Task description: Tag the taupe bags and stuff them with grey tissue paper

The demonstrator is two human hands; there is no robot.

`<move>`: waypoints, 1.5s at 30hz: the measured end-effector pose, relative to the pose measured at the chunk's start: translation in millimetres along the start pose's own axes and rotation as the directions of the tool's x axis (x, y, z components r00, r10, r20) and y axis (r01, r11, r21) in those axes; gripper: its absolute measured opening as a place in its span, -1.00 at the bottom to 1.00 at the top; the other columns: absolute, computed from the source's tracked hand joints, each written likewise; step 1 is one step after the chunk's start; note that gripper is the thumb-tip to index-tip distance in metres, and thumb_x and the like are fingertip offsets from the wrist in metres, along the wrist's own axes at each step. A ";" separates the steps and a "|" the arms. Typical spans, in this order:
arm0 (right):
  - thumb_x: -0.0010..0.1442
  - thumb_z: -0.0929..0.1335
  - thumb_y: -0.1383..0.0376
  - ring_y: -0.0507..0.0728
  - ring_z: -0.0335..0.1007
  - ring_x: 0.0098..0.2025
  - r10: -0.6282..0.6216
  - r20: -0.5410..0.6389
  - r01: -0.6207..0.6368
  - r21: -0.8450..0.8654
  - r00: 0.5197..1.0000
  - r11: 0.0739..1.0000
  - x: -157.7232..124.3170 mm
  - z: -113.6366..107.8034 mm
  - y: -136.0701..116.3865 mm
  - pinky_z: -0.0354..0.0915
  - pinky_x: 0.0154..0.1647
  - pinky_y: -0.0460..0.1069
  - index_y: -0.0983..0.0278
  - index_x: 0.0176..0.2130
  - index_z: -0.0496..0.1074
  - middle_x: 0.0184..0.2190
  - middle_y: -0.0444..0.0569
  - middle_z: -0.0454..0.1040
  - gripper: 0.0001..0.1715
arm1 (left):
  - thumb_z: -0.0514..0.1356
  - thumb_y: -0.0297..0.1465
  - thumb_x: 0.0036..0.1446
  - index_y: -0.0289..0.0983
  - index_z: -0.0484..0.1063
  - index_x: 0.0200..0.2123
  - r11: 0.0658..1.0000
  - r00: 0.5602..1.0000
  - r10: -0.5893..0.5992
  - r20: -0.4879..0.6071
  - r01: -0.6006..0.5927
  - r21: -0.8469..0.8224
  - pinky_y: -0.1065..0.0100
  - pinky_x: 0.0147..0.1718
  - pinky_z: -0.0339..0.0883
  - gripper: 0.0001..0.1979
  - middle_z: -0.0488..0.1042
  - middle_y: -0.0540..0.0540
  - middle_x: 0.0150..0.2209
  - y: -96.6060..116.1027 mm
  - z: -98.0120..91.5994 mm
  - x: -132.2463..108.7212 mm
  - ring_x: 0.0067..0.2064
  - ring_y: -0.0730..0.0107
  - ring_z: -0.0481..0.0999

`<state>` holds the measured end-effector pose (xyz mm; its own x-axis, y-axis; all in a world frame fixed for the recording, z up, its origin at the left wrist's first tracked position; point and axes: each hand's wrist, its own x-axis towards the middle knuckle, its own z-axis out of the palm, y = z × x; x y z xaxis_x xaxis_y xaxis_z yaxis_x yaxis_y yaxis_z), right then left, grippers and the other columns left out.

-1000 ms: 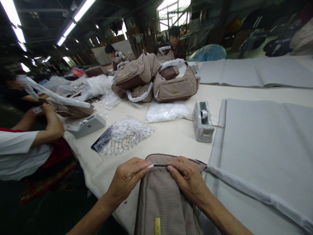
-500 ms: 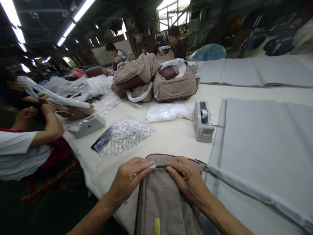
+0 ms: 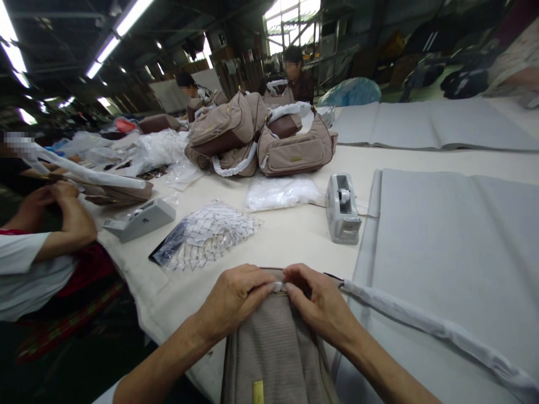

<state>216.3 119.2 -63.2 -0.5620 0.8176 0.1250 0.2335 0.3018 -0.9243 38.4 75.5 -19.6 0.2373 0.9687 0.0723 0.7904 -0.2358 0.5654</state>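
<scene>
Here, both hands meet at the near edge of the table point(image 3: 303, 235). The left hand point(image 3: 238, 297) and right hand point(image 3: 320, 306) are each pinched narrow, fingertips closed on a small white tab point(image 3: 278, 287) at the top edge of a ribbed bag point(image 3: 273, 348), which hangs over that near edge. A white-wrapped strap point(image 3: 421, 325) runs from the bag toward the right, across grey sheets point(image 3: 455, 235). Farther in stand a tape dispenser point(image 3: 342, 210) and netting point(image 3: 210, 233); a pile of bags point(image 3: 261, 140) sits mid-table. At the left edge, a co-worker's hands point(image 3: 63, 202) are clasped near a second dispenser point(image 3: 141, 219).
</scene>
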 end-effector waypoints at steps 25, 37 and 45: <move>0.13 0.32 0.16 -0.01 0.18 -0.46 0.111 0.299 -0.183 0.224 0.948 0.957 32.3 -3.6 9.4 0.08 -0.46 -0.12 0.35 -0.42 0.43 -0.54 -0.16 0.33 -0.71 | 0.24 -0.27 0.01 -0.33 0.46 -0.28 0.717 0.916 -0.384 0.114 0.374 -0.589 0.49 -0.47 0.20 -0.74 0.42 0.05 -0.56 -16.6 1.5 5.0 -0.49 0.48 0.38; 0.11 0.34 0.21 0.02 0.24 -0.42 0.099 0.263 -0.160 0.222 0.960 0.962 30.5 -0.6 8.1 0.12 -0.43 -0.12 0.33 -0.38 0.46 -0.50 -0.15 0.38 -0.78 | 0.15 -0.31 0.11 -0.33 0.43 -0.45 0.802 0.917 -0.395 -0.063 0.310 -0.510 0.47 -0.44 0.17 -0.79 0.35 0.06 -0.59 -10.2 13.5 -3.7 -0.49 0.48 0.33; 0.14 0.33 0.27 0.00 0.25 -0.43 0.045 0.241 -0.094 0.195 0.969 0.976 29.1 0.2 12.6 0.12 -0.42 -0.13 0.31 -0.38 0.47 -0.51 -0.18 0.39 -0.84 | 0.16 -0.39 0.06 -0.32 0.47 -0.38 0.799 0.929 -0.368 -0.029 0.300 -0.521 0.49 -0.45 0.14 -0.87 0.34 0.06 -0.56 -11.1 11.3 -7.3 -0.46 0.49 0.30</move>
<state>202.7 146.7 -71.3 -0.7257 0.6880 -0.0070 0.1255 0.1224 -0.9845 34.2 70.2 -35.7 -0.0868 0.9893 -0.1173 0.4082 0.1427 0.9017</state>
